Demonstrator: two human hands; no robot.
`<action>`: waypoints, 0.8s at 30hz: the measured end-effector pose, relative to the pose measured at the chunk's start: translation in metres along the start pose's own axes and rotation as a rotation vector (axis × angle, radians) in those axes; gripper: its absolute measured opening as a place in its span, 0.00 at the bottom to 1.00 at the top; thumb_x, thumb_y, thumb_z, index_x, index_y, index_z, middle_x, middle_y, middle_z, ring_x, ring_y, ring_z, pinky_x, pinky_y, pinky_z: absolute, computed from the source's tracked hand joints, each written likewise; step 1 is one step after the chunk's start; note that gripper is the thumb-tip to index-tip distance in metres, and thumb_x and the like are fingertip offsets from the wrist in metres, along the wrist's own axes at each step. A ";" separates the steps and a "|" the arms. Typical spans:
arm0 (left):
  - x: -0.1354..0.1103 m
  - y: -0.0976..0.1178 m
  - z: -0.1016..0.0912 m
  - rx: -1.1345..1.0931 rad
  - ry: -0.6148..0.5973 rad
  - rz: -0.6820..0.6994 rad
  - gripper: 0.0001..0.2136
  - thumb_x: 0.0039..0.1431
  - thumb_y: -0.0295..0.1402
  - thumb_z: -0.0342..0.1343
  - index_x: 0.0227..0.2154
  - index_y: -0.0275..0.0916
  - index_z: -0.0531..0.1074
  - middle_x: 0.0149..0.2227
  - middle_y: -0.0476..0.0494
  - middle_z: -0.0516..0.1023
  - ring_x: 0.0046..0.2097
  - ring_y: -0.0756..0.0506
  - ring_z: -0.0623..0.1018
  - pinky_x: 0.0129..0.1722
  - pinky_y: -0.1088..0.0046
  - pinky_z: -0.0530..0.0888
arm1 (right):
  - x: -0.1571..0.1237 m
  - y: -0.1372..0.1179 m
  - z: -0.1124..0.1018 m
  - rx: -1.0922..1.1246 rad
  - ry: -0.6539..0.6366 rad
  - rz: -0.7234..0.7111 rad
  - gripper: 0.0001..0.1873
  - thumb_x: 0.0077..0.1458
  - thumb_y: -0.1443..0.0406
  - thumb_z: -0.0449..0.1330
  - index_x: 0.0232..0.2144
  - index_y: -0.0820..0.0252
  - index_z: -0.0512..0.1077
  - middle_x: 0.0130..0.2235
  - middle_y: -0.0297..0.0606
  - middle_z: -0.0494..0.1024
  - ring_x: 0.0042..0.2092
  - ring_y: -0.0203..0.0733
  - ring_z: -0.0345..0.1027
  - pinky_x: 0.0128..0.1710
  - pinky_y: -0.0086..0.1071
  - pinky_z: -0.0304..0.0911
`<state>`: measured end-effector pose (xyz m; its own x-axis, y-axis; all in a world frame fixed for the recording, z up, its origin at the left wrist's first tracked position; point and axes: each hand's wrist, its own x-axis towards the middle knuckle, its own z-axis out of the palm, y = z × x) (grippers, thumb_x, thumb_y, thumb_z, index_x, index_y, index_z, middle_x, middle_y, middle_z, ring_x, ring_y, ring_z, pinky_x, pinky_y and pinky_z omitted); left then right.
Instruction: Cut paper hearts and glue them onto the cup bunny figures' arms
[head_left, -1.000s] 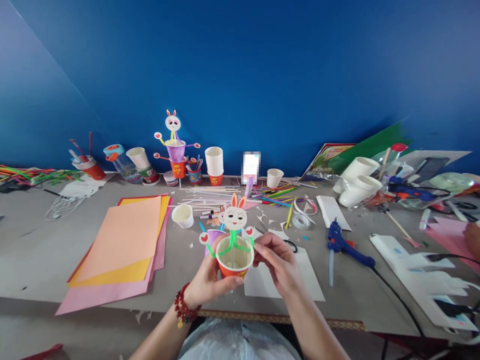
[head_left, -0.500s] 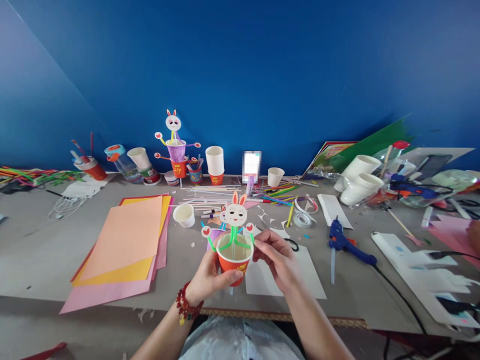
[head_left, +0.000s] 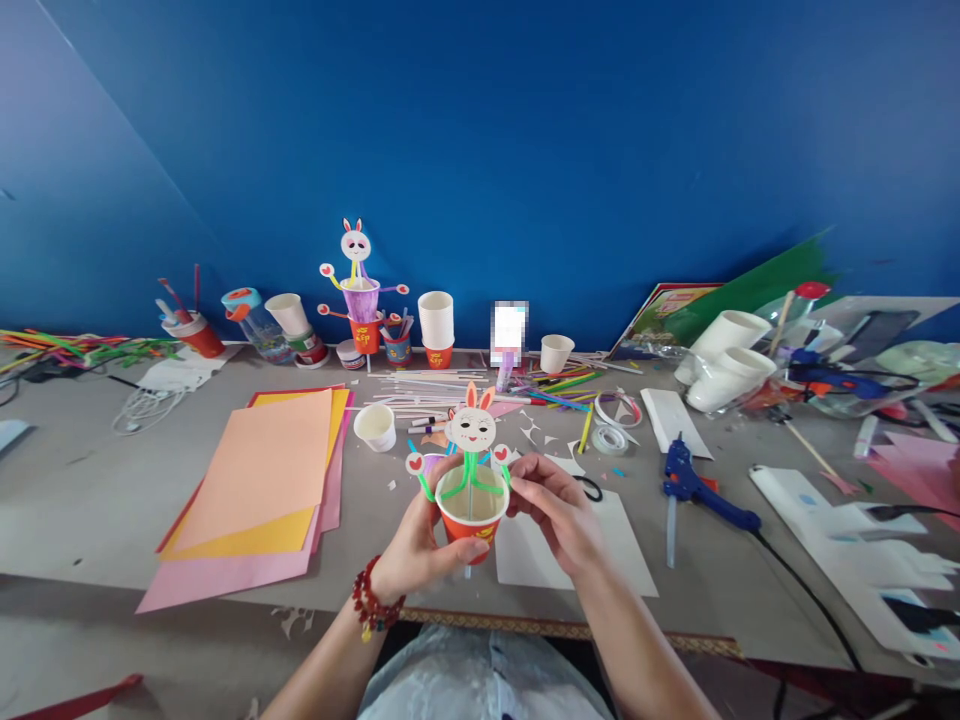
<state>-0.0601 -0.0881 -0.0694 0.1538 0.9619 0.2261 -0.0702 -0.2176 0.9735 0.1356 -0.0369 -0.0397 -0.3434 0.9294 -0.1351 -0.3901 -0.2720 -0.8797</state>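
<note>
The cup (head_left: 471, 515) sits slightly higher and more level than a second ago. The left hand (head_left: 420, 540) closes its grip round it above the worktop (head_left: 112, 500). The right hand (head_left: 559, 515) pinches the green arm (head_left: 505, 472). The rabbit face (head_left: 472, 428) and hearts are already mounted; this arm is apparently being adjusted.

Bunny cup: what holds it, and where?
The left hand wraps the orange cup around its side; the right hand pinches a green straw arm at the rim.

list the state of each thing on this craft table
orange cup, upright, gripped by left hand
rabbit figure, standing up in the cup
green arm, pinched by right hand
glue gun, lying on its side
white cup, upright, mouth open
paper stack, lying flat
</note>
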 end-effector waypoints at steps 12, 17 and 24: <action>0.003 0.005 0.004 -0.146 -0.025 -0.018 0.43 0.53 0.36 0.68 0.68 0.44 0.51 0.61 0.33 0.70 0.60 0.33 0.71 0.60 0.56 0.68 | 0.000 -0.004 0.004 -0.007 -0.008 -0.025 0.12 0.49 0.59 0.72 0.27 0.59 0.74 0.29 0.32 0.75 0.29 0.34 0.68 0.30 0.28 0.67; 0.003 0.006 0.006 -0.188 -0.034 -0.045 0.45 0.51 0.37 0.69 0.68 0.45 0.51 0.59 0.34 0.71 0.60 0.33 0.72 0.60 0.55 0.69 | -0.002 -0.005 0.005 -0.011 0.007 -0.036 0.12 0.48 0.60 0.72 0.27 0.58 0.74 0.30 0.33 0.75 0.28 0.35 0.68 0.29 0.28 0.66; 0.002 0.009 0.008 -0.205 -0.039 -0.044 0.46 0.50 0.38 0.69 0.68 0.45 0.50 0.59 0.34 0.70 0.59 0.32 0.72 0.59 0.56 0.69 | -0.005 -0.006 0.005 0.002 0.005 -0.044 0.11 0.48 0.60 0.72 0.27 0.57 0.74 0.31 0.32 0.75 0.29 0.35 0.68 0.29 0.28 0.67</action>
<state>-0.0524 -0.0891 -0.0601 0.1988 0.9617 0.1886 -0.2610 -0.1335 0.9561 0.1356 -0.0407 -0.0315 -0.3215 0.9418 -0.0981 -0.4063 -0.2308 -0.8841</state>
